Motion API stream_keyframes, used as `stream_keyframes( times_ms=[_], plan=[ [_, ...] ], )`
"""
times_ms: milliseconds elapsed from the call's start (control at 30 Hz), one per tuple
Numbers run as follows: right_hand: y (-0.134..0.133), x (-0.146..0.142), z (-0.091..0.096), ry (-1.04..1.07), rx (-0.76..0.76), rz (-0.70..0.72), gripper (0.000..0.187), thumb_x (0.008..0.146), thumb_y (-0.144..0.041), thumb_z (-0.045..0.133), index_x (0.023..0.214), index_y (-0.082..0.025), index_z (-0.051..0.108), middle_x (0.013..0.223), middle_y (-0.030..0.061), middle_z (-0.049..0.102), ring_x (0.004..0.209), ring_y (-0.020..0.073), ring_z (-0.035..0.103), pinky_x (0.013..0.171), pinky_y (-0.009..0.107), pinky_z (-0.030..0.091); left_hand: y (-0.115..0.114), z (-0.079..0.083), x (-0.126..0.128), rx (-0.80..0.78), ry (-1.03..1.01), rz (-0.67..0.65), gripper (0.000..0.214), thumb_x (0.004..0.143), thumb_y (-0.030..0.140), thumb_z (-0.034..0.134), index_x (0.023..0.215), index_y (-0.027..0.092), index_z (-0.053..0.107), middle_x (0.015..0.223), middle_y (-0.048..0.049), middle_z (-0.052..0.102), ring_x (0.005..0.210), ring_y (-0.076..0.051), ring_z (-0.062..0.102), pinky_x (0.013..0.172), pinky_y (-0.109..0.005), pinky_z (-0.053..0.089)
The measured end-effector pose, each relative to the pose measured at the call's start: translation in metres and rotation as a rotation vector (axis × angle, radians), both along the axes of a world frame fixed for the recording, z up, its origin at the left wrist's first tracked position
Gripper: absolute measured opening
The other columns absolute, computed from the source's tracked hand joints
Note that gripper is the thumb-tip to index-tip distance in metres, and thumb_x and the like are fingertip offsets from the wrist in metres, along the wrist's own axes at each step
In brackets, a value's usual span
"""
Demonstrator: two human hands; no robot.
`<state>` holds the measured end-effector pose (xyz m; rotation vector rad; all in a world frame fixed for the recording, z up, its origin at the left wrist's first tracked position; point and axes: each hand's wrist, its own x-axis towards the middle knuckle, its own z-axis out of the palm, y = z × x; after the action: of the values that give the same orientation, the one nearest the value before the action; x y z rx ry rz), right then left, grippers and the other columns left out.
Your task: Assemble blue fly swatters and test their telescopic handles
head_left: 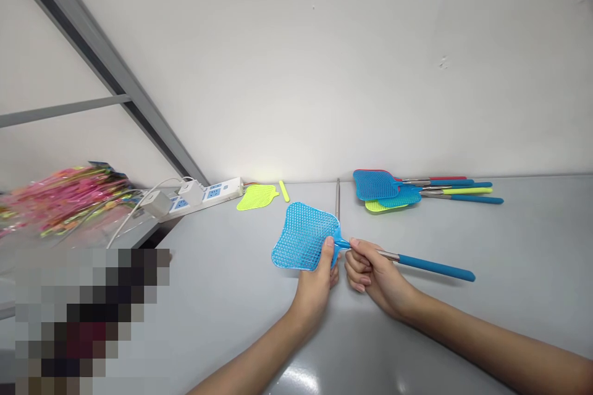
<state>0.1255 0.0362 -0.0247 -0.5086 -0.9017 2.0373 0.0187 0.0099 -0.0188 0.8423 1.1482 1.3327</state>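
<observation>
A blue fly swatter (pixel 303 234) is held just above the grey table (pixel 509 247). My left hand (pixel 319 278) is closed on the lower edge of its mesh head. My right hand (pixel 370 274) pinches the metal rod where it joins the head, and the blue grip (pixel 438 267) sticks out to the right. A loose yellow-green swatter head (pixel 256 197) and a small yellow-green stick (pixel 284 191) lie farther back, beside a bare metal rod (pixel 338 197).
A stack of several assembled swatters (pixel 393 190) in blue, red and yellow-green lies at the back right by the white wall. A white power strip (pixel 208 194) with plugged chargers sits at the back left. Pink and multicoloured packaged items (pixel 60 197) are piled far left.
</observation>
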Motion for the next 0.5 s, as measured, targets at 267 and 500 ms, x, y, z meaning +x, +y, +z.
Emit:
stream_keyframes(
  times_ms=[267, 500],
  plan=[
    [-0.0011, -0.0014, -0.0011, 0.015, -0.052, 0.015, 0.038, 0.077, -0.034, 0.047, 0.047, -0.018, 0.031, 0.041, -0.0082, 0.024, 0.034, 0.0049, 0.022, 0.036, 0.02, 0.023, -0.0029, -0.0003, 0.0019, -0.019, 0.008, -0.025, 0.042, 0.076, 0.052, 0.039, 0.051, 0.018, 0.032, 0.042, 0.007, 0.029, 0.039, -0.005, 0.026, 0.041, -0.02, 0.023],
    [-0.0021, -0.0041, -0.0028, -0.139, -0.042, -0.048, 0.042, 0.077, -0.042, 0.044, 0.044, -0.017, 0.035, 0.031, -0.0058, 0.031, 0.029, 0.0066, 0.031, 0.035, 0.02, 0.017, -0.0089, 0.0026, 0.0077, 0.008, 0.093, -0.291, 0.046, 0.079, 0.046, 0.035, 0.046, 0.016, 0.045, 0.037, 0.0041, 0.034, 0.045, -0.008, 0.036, 0.057, -0.021, 0.034]
  ],
)
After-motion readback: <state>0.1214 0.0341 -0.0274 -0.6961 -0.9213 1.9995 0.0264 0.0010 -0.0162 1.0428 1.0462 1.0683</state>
